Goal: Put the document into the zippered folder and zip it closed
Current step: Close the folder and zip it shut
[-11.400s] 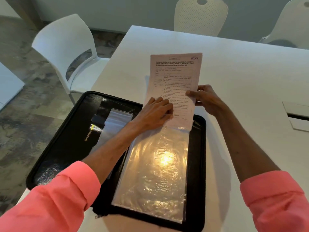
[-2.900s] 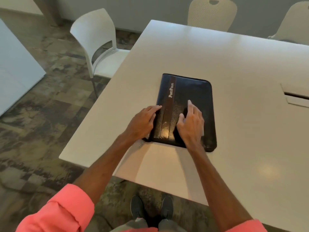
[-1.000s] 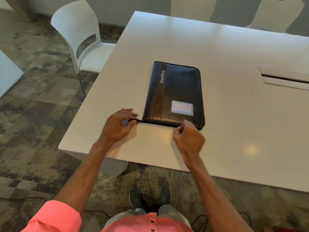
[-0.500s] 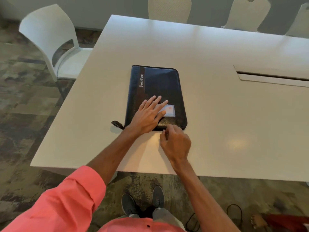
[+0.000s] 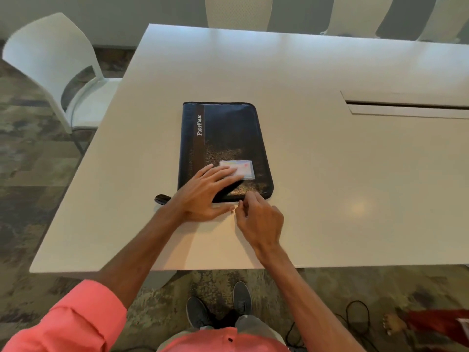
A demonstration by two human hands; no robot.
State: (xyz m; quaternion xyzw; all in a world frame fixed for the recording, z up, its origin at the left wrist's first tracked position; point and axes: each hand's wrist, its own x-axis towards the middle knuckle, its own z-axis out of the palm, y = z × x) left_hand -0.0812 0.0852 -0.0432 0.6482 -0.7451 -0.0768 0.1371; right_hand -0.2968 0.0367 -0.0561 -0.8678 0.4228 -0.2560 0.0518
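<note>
Left hand [image 5: 203,189] lies flat, fingers straight, pressing the closed black leather-look zippered folder [image 5: 223,138] onto the white table [image 5: 330,174], while right hand [image 5: 258,217] pinches at its near edge, apparently on the hidden zipper pull; zipping is judged in hand, next needing a steady pull round the corner.

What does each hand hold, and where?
Left hand presses flat on the folder, holding nothing. Right hand pinches at its near edge, likely the zipper pull; too small to see.
</note>
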